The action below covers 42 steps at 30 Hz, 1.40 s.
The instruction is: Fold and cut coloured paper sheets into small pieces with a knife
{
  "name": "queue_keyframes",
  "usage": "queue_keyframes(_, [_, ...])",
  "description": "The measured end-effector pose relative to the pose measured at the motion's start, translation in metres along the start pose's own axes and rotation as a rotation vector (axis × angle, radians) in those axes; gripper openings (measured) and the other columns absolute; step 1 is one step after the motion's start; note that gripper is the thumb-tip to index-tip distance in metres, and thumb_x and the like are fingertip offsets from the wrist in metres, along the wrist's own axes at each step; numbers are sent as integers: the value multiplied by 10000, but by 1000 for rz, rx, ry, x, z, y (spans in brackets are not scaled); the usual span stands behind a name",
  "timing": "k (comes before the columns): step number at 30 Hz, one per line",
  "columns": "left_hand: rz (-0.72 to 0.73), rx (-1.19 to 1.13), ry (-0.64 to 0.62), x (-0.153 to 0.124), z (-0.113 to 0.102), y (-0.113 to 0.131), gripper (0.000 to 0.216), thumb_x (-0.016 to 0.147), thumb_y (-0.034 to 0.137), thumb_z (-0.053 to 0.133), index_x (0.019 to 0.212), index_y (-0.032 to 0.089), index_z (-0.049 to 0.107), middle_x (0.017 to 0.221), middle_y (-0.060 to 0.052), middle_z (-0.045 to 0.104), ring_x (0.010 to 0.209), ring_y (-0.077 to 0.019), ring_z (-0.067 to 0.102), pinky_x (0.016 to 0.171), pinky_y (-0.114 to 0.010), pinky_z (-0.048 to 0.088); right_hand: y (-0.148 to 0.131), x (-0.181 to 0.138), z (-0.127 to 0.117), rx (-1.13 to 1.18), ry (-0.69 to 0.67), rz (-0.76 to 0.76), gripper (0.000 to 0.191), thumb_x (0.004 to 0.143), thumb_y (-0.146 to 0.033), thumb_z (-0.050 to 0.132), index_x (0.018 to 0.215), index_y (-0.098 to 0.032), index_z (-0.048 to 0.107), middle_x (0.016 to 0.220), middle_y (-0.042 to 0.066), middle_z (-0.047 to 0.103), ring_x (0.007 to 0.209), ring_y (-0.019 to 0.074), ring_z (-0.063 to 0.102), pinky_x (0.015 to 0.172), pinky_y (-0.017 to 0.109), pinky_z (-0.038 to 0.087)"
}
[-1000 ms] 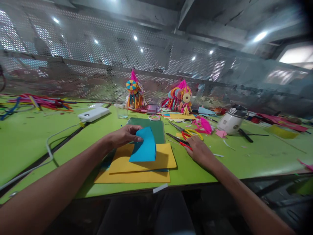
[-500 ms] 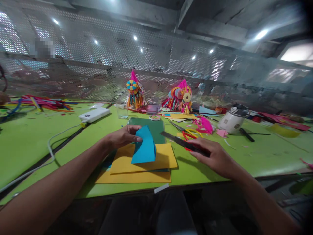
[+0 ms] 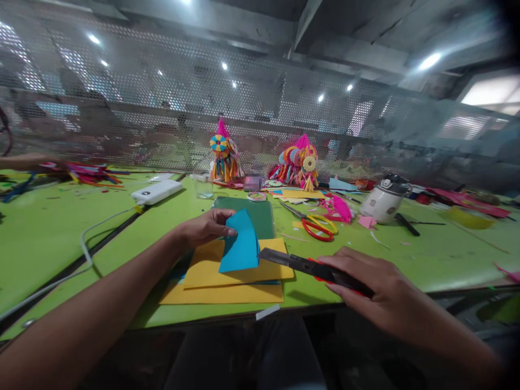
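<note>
My left hand (image 3: pixel 211 226) is closed on a folded sheet of blue paper (image 3: pixel 240 244), thumb in front, holding it raised over the yellow paper sheets (image 3: pixel 203 271). In my right hand (image 3: pixel 369 279) is a black and red utility knife (image 3: pixel 309 265), its blade out and pointing left. The blade's tip is at the right edge of the blue paper; whether it touches I cannot tell. Beneath the yellow sheets, blue paper shows at the edges. A green cutting mat (image 3: pixel 260 214) lies just behind them.
Red and yellow scissors (image 3: pixel 319 226) lie behind the knife. A white flask (image 3: pixel 384 200) stands to the right, a white power strip (image 3: pixel 157 192) and cable to the left. Tasselled paper ornaments (image 3: pixel 225 154) stand at the back. Another person's arm (image 3: pixel 28 161) reaches in at far left.
My right hand has moved down and toward me with the knife, bringing its blade to the blue paper's edge. My left hand stays nearly still. Another person's arm has appeared at far left.
</note>
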<state>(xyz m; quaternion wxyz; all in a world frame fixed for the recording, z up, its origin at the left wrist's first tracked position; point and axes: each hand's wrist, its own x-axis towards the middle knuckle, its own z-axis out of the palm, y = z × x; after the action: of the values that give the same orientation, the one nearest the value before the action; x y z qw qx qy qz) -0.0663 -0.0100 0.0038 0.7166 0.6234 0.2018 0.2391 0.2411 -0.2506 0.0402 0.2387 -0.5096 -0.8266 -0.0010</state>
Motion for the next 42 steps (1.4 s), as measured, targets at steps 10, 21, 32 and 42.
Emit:
queue_keyframes(10, [-23,-4,-1,0,2,2,303,602,186,895,849,128,729,790,-65,749,681,-169,693,676,-258,566,-1,-7,3,-13,32,31,357,940,-256,548,1293,-288,593,1160,98,697,1040,243,682,857,358,577])
queue_keyframes(21, [-38,20,11,-1,2,1,326,595,202,897,850,127,709,802,-63,750,701,-176,694,688,-263,567,2,-7,2,-24,24,3,359,951,-246,535,1306,-294,563,1144,71,699,1037,220,676,854,322,565])
queue_keyframes(32, [-48,39,24,0,2,0,331,589,213,904,846,130,712,797,-58,746,692,-170,688,685,-265,567,-2,-5,5,-19,30,-1,351,938,-238,539,1282,-284,592,1122,86,704,988,225,694,812,318,586])
queue_keyframes(42, [-84,155,56,4,3,-3,280,615,224,892,785,143,684,748,-19,723,636,-145,670,610,-236,565,27,8,7,-18,-120,4,310,958,-287,551,1252,-271,647,1167,84,704,1066,233,672,905,351,550])
